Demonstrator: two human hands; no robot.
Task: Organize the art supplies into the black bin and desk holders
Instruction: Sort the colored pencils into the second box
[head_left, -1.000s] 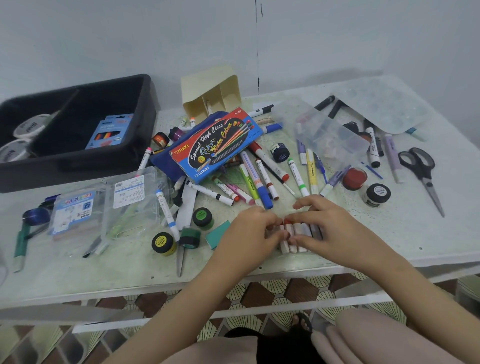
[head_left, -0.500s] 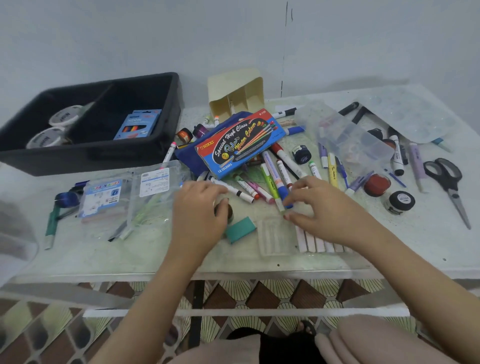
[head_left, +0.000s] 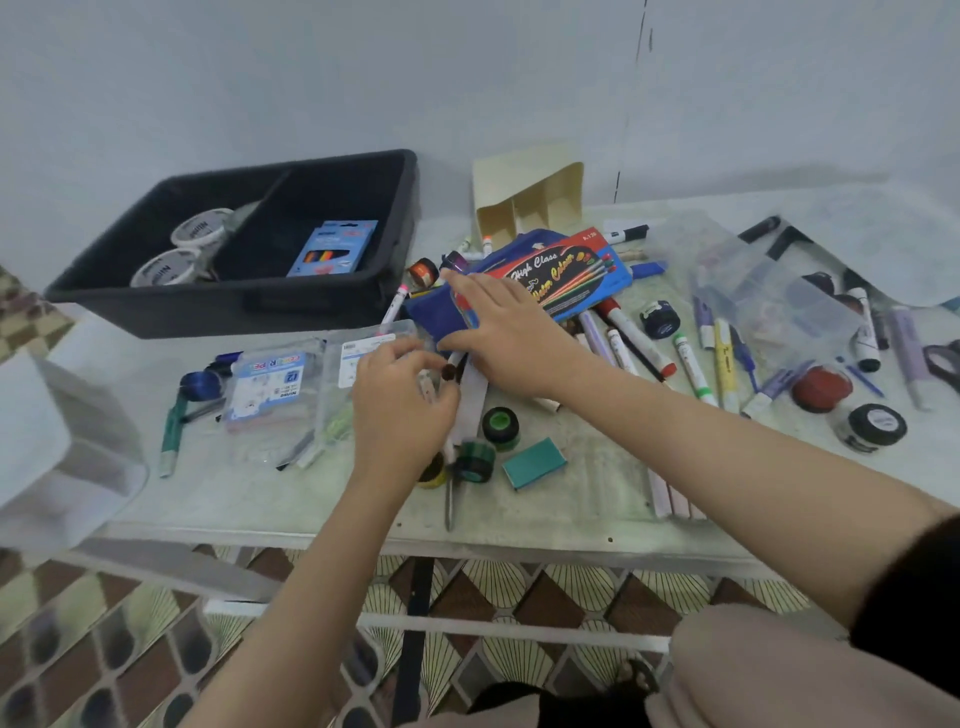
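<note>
The black bin (head_left: 234, 312) stands at the back left and holds two tape rolls (head_left: 200, 228) and a blue pencil box (head_left: 332, 249). A cream desk holder (head_left: 530, 202) lies tipped behind a red-and-blue watercolour box (head_left: 571, 270). My left hand (head_left: 400, 415) is curled around a white marker (head_left: 441, 376) with a dark tip, beside the clear plastic packets (head_left: 280, 384). My right hand (head_left: 504, 332) lies spread on the blue pouch (head_left: 434, 312), its thumb near that marker. Loose markers (head_left: 634, 338) cover the middle of the table.
Paint jars, green (head_left: 500, 423), black (head_left: 660, 318), red (head_left: 821, 387) and black-lidded (head_left: 878, 423), are scattered about. A teal box (head_left: 535, 462) and pale sticks (head_left: 675, 499) lie near the front edge. There is a clear plastic box (head_left: 769, 296) at the right, scissors (head_left: 943, 358) at the far right, and a white container (head_left: 52, 452) at the left.
Both hands left the pale sticks at the front edge and moved left and back. The left hand closed on a marker and the right hand went onto the blue pouch.
</note>
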